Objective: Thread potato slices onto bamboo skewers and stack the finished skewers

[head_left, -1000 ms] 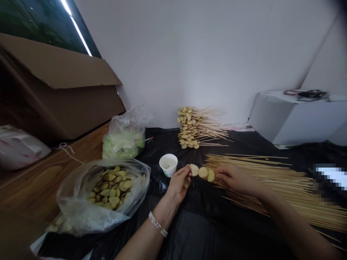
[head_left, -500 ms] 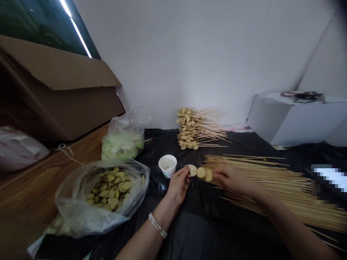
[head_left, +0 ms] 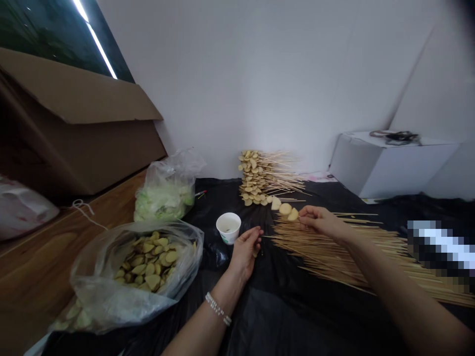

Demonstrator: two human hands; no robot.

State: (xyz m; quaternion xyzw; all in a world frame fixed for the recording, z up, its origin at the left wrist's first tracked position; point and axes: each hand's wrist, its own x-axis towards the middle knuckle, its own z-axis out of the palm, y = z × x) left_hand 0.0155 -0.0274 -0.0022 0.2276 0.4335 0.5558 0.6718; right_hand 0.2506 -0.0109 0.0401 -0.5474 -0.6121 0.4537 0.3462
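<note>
My right hand (head_left: 322, 221) pinches a skewer of potato slices (head_left: 285, 208) by its stick, close behind the pale slices. The slices point left, beside the front of a stack of finished potato skewers (head_left: 256, 180) against the wall. My left hand (head_left: 246, 248), with a beaded bracelet on the wrist, is closed with fingertips together, and nothing shows between them. It is just right of a white paper cup (head_left: 228, 228) with some liquid in it. Below my right hand lies a wide pile of bare bamboo skewers (head_left: 334, 247).
An open clear plastic bag (head_left: 107, 291) holds loose potato slices (head_left: 150, 259) at left. Behind it stands a bag of pale green vegetable pieces (head_left: 163, 198). A cardboard box (head_left: 111, 148) is at far left, a white box (head_left: 386, 163) at right. Black plastic sheeting (head_left: 282, 306) covers the surface.
My right hand has carried the potato skewer up and away toward the stack. My left hand has let go of the slices and stays near the cup. The view has shifted slightly.
</note>
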